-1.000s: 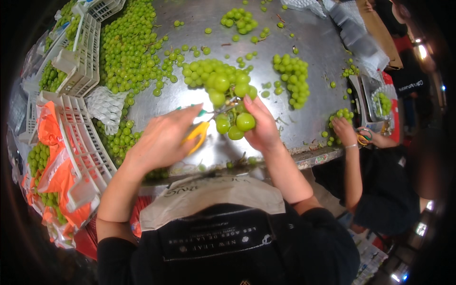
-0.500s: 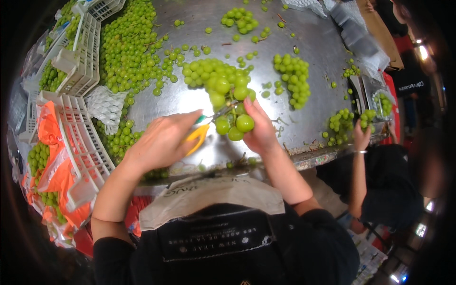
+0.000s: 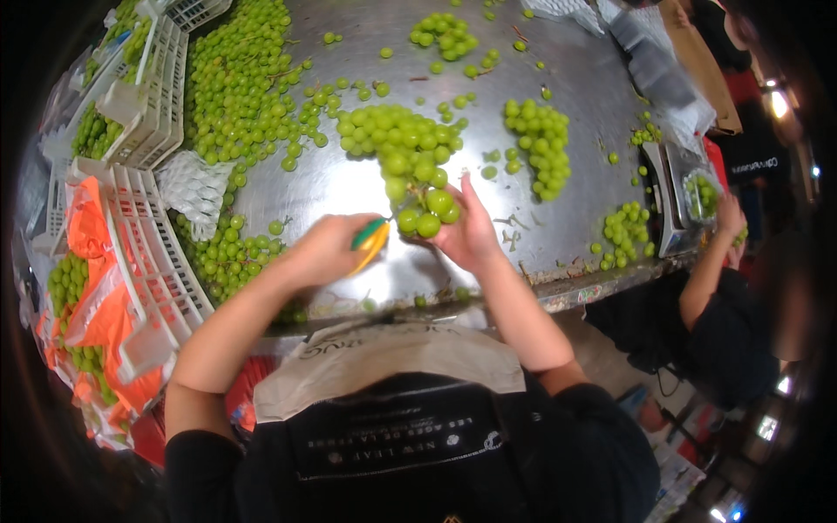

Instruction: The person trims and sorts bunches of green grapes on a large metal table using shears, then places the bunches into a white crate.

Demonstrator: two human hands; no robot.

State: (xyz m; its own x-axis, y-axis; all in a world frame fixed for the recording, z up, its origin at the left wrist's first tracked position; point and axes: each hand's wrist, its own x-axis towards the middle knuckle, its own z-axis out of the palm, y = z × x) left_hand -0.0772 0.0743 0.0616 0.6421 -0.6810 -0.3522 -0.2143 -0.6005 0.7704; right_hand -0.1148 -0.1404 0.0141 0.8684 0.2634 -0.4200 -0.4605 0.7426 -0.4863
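While the left hand (image 3: 324, 247) has its fingers closed around yellow-and-green scissors (image 3: 373, 237), just left of centre, the right hand (image 3: 471, 234) sits against the lowest grapes of a green bunch (image 3: 397, 139) in the middle of the frame, one digit standing apart; whether the others clamp, I cannot tell. Beyond, another bunch (image 3: 539, 144) lies right of centre on the metal table (image 3: 580, 70). Loose grapes (image 3: 235, 83) heap at upper left, beside white crates (image 3: 161, 240).

Crates (image 3: 161, 261) and heaped grapes (image 3: 237, 83) suggest a packhouse.
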